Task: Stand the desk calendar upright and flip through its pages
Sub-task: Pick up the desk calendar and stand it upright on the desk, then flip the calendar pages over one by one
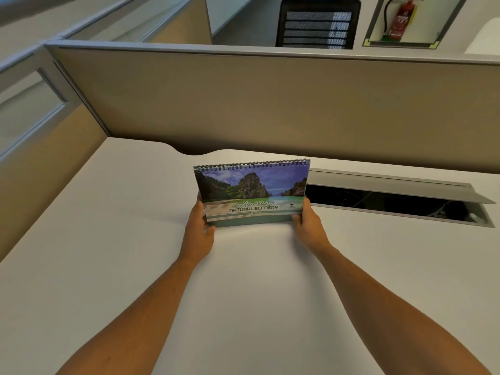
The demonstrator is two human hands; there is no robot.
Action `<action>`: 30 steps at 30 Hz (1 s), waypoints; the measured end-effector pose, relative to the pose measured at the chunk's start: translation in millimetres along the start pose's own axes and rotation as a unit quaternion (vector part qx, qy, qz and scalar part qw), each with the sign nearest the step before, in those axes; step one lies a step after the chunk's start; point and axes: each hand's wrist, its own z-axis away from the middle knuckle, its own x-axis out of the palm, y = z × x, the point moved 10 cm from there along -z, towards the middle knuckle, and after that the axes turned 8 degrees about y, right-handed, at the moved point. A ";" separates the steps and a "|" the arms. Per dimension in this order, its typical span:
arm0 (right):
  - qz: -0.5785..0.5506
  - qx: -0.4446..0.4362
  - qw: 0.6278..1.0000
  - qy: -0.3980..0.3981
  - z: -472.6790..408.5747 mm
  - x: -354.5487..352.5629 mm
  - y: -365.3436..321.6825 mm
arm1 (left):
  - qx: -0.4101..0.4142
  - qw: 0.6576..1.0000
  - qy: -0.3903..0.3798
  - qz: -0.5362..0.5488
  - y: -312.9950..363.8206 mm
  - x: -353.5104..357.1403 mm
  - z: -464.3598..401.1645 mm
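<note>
A spiral-bound desk calendar (251, 190) with a lagoon-and-cliffs cover reading "Amazing Natural Scenery" is held upright over the white desk (108, 239), spiral edge on top, cover facing me. My left hand (198, 231) grips its lower left corner. My right hand (307, 226) grips its lower right corner. The bottom edge sits at or just above the desk; I cannot tell whether it touches.
An open cable tray (392, 201) with a raised grey lid lies in the desk just right of the calendar. A beige partition wall (270, 104) rises behind the desk. Beyond it are a black mesh chair (316, 23) and a red fire extinguisher (403, 17).
</note>
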 end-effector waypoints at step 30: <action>-0.244 0.092 0.960 0.102 34.5 -22.3 -1.0 | -0.047 0.986 0.067 -0.146 -26.3 -14.9 18.3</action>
